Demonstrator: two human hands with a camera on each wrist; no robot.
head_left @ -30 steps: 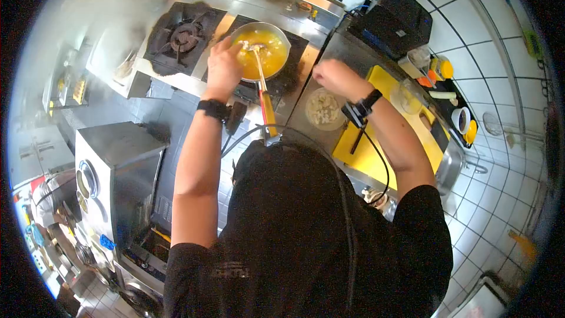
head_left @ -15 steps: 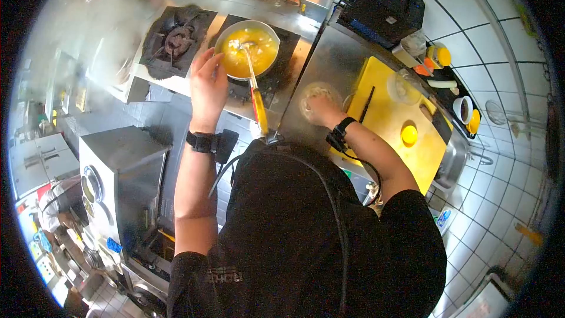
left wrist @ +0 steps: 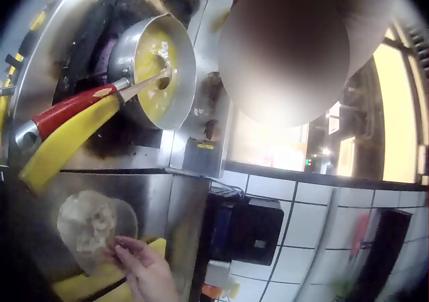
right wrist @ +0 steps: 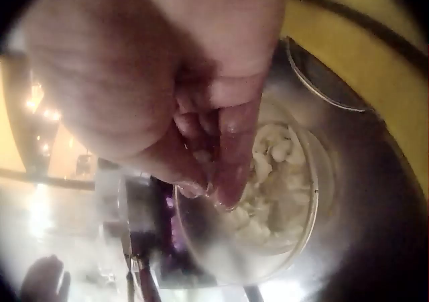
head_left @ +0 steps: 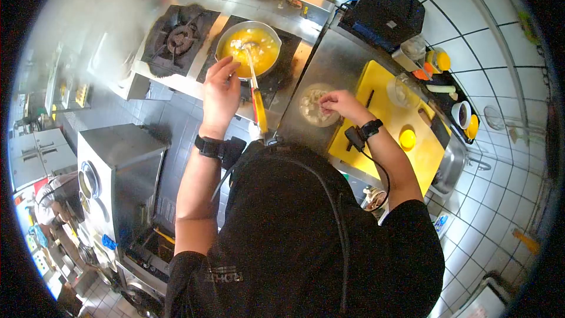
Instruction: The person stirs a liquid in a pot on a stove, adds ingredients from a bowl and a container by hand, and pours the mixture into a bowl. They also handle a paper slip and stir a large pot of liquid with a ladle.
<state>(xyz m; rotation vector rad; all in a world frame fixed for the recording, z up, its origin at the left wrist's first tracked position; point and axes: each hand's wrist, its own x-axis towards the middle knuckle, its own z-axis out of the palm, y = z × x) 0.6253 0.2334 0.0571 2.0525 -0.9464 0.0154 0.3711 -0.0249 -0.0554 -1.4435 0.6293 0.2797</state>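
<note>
A saucepan of yellow soup sits on the burner, with pale bits floating in it. Its red handle lies under the yellow handle of a ladle, whose bowl is in the soup. My left hand hovers at the near left of the pan, fingers loosely bent, holding nothing. Over the right side of a clear round bowl, my right hand pinches a small pale food piece between thumb and fingertips, mostly hidden by wet fingers. Pale, curved food pieces fill the bowl.
Right of the bowl lies a yellow cutting board, bearing a yellow lid, a slim black tool and a clear container. A black box stands at the back. Left of the saucepan is an unused burner.
My right hand has gone from above the counter near the pan down into the bowl, then back up to its right side. The left hand stays beside the pan, shifting slightly.
</note>
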